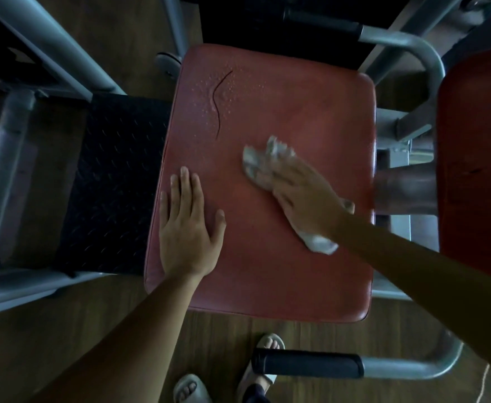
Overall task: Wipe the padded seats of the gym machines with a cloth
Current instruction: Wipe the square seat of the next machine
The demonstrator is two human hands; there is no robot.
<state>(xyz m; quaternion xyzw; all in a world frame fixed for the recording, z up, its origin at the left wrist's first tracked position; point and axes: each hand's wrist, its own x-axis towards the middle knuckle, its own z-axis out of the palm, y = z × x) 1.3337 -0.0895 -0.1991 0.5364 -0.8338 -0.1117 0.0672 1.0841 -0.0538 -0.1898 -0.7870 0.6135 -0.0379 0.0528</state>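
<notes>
One red padded seat (296, 112), rectangular with rounded corners, fills the middle, its vinyl marked by one curved crack (219, 103) among beaded droplets; a second red pad (477, 170) shows at the right edge. Grey metal tubes carry two black foam grips (308, 363), and one black diamond-textured plate (113, 184) lies to the left. The left hand (189, 228) rests flat on the seat, fingers straight, while the blurred right hand (305, 193) presses one crumpled white cloth (256, 161) onto the seat's middle with flattened fingers.
</notes>
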